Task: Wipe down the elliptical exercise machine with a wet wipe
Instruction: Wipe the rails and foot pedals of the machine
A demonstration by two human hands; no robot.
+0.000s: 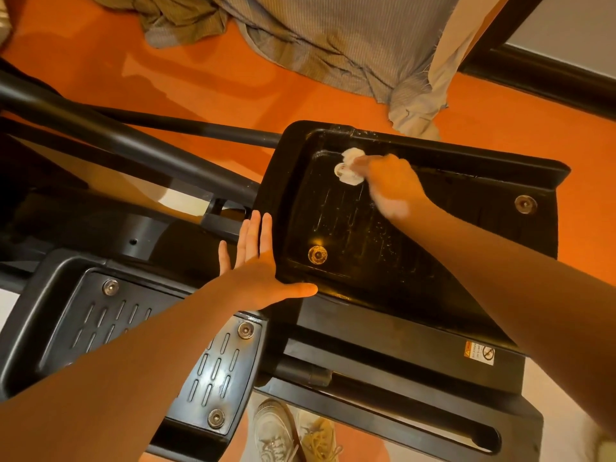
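Observation:
The black elliptical machine fills the view. Its right foot pedal (pixel 433 208) is a wide black tray with wet streaks on its ribbed floor. My right hand (pixel 388 183) presses a crumpled white wet wipe (pixel 348 166) against the pedal's far left corner, fingers curled on the wipe. My left hand (pixel 263 268) lies flat against the pedal's left rim, fingers straight and thumb spread along the near edge. The left foot pedal (pixel 110 315) sits lower left, partly hidden by my left forearm.
Black tubular arms (pixel 140 141) of the machine cross the upper left. The rear base rail (pixel 400 388) with a warning sticker (pixel 480 353) lies below the pedal. Striped cloth (pixel 333 35) hangs over the orange floor at the top. A shoe (pixel 276 431) shows at the bottom.

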